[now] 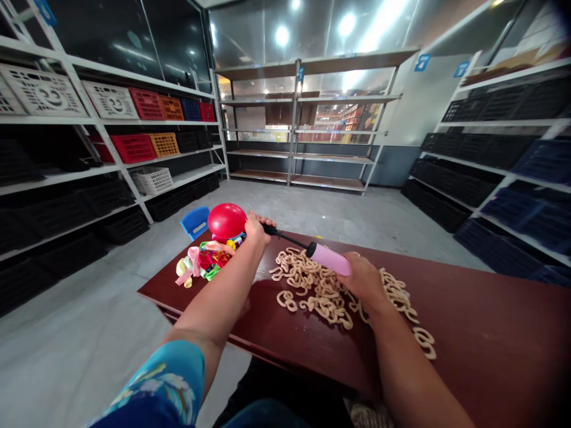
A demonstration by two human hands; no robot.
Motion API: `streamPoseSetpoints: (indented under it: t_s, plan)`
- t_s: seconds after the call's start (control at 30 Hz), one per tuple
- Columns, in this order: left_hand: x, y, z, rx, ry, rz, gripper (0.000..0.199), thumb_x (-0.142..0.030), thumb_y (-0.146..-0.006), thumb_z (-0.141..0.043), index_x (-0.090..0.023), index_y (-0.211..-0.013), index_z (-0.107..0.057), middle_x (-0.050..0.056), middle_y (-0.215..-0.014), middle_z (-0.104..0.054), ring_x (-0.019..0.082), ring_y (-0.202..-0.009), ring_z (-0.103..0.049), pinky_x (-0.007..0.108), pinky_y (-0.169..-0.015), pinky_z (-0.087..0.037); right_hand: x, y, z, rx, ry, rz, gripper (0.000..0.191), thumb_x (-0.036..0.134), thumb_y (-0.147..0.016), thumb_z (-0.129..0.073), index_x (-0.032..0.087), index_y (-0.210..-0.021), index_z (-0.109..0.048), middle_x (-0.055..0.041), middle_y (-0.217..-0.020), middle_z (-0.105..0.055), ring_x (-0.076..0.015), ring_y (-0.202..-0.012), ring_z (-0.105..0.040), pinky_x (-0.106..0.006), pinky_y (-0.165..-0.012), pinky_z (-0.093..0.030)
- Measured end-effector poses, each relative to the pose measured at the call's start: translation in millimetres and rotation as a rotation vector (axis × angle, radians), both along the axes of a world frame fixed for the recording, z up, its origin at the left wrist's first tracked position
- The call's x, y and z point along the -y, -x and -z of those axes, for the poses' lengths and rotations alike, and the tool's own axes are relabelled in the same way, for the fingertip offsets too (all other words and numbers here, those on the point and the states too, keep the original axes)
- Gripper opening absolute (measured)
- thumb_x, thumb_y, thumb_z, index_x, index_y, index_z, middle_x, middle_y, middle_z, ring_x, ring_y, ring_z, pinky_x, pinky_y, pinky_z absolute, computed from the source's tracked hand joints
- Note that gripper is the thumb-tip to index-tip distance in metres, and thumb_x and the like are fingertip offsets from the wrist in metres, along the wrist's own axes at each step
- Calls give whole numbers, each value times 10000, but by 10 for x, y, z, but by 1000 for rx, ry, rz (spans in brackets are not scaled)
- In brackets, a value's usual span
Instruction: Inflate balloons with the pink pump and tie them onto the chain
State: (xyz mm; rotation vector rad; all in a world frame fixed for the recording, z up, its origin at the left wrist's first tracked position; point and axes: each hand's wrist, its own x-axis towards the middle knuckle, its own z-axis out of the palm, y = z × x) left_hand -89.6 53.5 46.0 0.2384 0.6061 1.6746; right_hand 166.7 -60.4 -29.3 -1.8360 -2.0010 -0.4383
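Observation:
A red balloon (226, 221), partly inflated, sits at the far left end of the dark red table (482, 321). My left hand (257, 229) is closed where the balloon's neck meets the black end of a hand pump. The pump's pink barrel (331, 259) is gripped by my right hand (363, 278), with the black rod drawn out between the two hands. Limp balloons (207, 260) of several colours lie in a heap beside my left forearm. Beneath the pump and my right hand spread many beige curled pieces (321, 291).
A blue chair (195, 222) stands beyond the table's left end. Shelves with white, red, orange and black crates (134, 148) line the left wall. Dark crates (473, 172) fill the right shelves. A rack (292, 125) stands at the back.

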Motion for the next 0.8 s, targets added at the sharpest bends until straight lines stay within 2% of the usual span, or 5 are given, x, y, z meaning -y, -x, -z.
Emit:
streamPoseSetpoints:
  t_s: [0.17,0.3,0.4,0.63,0.8]
  plan:
    - [259,-394,253,43,41,51,344,-368,-860,-380,-196,-582,-274,-58,-447,-288,97,-364,-372,258,-458,-373,38,130,-18,40,14,-30,290,319,-671,-588,190,-921,-517,-54,-859,-603,-207,-818,-546,-289,-702,-357]
    - [332,-516,267,27,24,106,358,-392,-857,-386,-196,-580,-272,-50,-450,-306,104,-375,-390,272,-467,-383,50,155,-34,1,20,-37,311,317,-681,-586,189,-957,-523,-49,-878,-609,-201,-822,-549,-285,-705,-357]
    - [245,-399,146,-6,8,106,366,-410,-855,-388,-196,-582,-272,-55,-435,-290,103,-362,-374,271,-465,-384,43,106,-53,-28,17,-39,322,321,-693,-586,194,-983,-530,-48,-905,-618,-200,-849,-549,-285,-727,-355]
    - [-87,175,-191,-73,-33,-8,344,-370,-851,-387,-198,-577,-270,-56,-427,-299,100,-347,-361,258,-447,-376,17,-19,-64,-30,17,40,322,315,-704,-576,199,-1001,-531,-55,-926,-622,-206,-872,-541,-286,-709,-338]
    - [-62,175,-75,-59,-4,-52,327,-352,-846,-386,-197,-576,-286,-57,-428,-307,98,-351,-367,254,-446,-377,38,35,-75,4,12,36,291,292,-697,-575,181,-959,-518,-65,-917,-615,-205,-857,-535,-288,-716,-334]
